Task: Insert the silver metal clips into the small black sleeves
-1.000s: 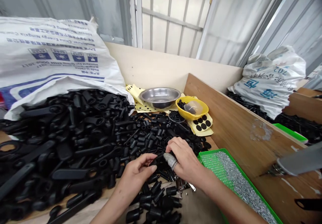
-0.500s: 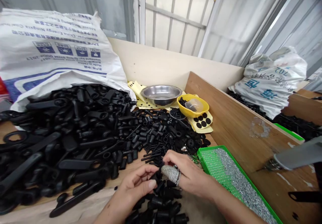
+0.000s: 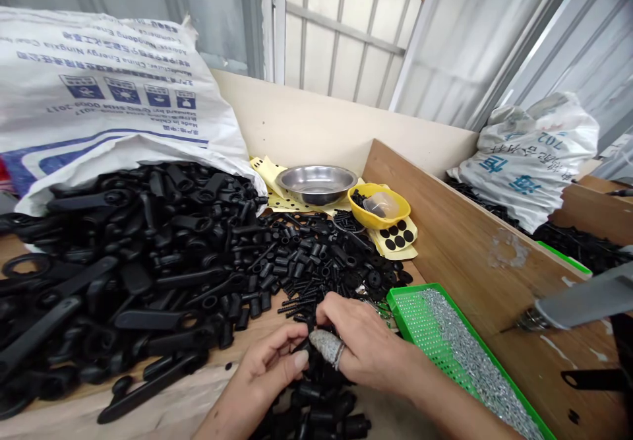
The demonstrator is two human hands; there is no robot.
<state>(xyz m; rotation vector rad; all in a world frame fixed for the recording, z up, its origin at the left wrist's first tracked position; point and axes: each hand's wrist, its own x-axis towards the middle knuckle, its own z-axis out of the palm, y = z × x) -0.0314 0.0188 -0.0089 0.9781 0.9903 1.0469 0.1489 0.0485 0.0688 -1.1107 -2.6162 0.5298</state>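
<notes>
Beyond a wooden tabletop [image 3: 222, 374] heaped with black plastic parts [image 3: 173, 262], we pinch a small black piece [image 3: 302, 345] between our nearly closed left hand [image 3: 270, 364] and curled right hand [image 3: 363, 338]

Steel bowl [image 3: 316, 181] on yellow sheets [image 3: 270, 171], barred window [image 3: 321, 47] behind, white sack [image 3: 537, 156] at right

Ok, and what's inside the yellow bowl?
The yellow bowl holds small black parts and a clear plastic cup on the right. Whatever lies beneath the cup and down at the bottom is covered.
</notes>
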